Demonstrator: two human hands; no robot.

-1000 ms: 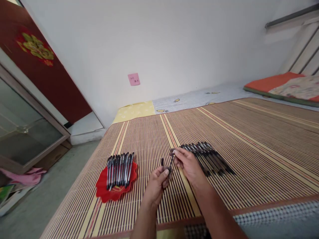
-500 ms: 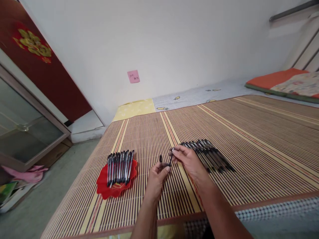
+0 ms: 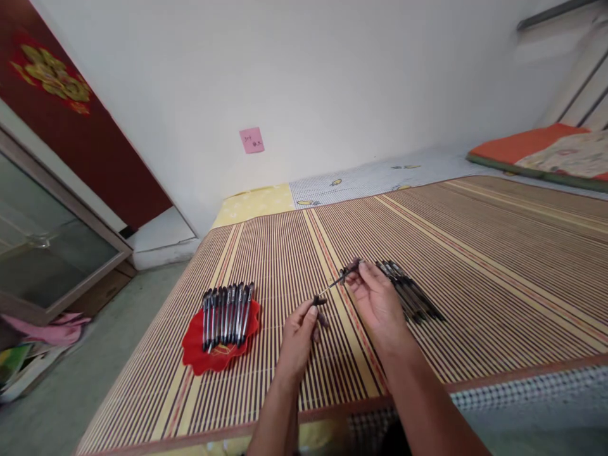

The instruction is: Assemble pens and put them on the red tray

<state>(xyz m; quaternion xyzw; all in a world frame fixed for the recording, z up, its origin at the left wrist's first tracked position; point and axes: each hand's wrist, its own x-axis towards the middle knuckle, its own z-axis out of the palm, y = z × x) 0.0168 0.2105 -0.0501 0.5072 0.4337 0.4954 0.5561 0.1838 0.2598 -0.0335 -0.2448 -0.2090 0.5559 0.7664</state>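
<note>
My left hand (image 3: 300, 326) pinches a small black piece (image 3: 317, 301) that looks like a pen cap. My right hand (image 3: 373, 288) is closed on a thin stick (image 3: 338, 279), dark toward the fingers and pale and narrow toward the left hand; it looks like a pen refill. The stick slants between both hands, its lower end close to the black piece; whether they touch I cannot tell. Beside and partly behind my right hand lies a row of dark pens (image 3: 415, 291). To the left, several clear-barrelled pens with black caps (image 3: 228, 316) lie side by side on a red scalloped mat (image 3: 199, 354).
A striped bamboo mat (image 3: 280, 253) covers the bed under everything. At the far right lies a folded orange and floral quilt (image 3: 532, 149). A white wall (image 3: 332, 76) with a pink note (image 3: 251, 140) stands behind; a glass-paned door (image 3: 42, 240) is on the left.
My right hand has moved right and away from the left hand, drawing the thin stick out into a long slant. The black piece in my left hand has tipped from upright to nearly flat.
</note>
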